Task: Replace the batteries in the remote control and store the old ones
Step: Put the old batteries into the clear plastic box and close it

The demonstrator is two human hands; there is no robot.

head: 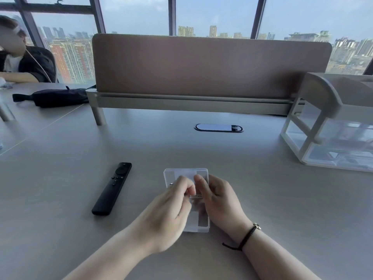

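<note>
A black remote control (112,188) lies face up on the grey desk (60,178), left of my hands. A small clear plastic box (184,174) sits in front of me, mostly covered by both hands. My left hand (169,211) has its fingers curled over the box's left side and pinches at its middle. My right hand (219,199) grips the box from the right, with thumb and forefinger at the same spot. A thin metallic glint (196,196) shows between the fingertips; I cannot tell whether it is a battery.
A brown desk divider (212,65) stands across the back, with a cable grommet (219,127) in front of it. A white, clear-drawered organiser (331,128) is at the right. A folded black umbrella (58,97) and a seated person (22,61) are at far left.
</note>
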